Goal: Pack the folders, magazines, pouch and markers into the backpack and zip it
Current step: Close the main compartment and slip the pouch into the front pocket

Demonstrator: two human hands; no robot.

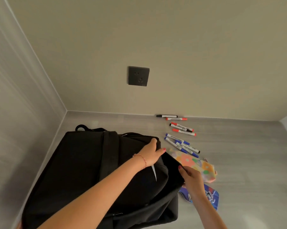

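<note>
Left hand [151, 152] grips the top edge of the black backpack [83, 166], thumb out, fingers curled over the fabric; thin bracelet on the wrist. Right hand [191, 176] pinches the backpack's front flap edge at its right side. Backpack lies on the grey counter [246, 154], in the corner by the walls. Floral pouch [197, 162] just beside the backpack, partly behind the right hand. Blue patterned item [212, 195] under the right forearm, unclear what it is. Markers [180, 139] scattered beyond the pouch: blue, red, black caps, toward the back wall. Dark wall socket [139, 76] above.
</note>
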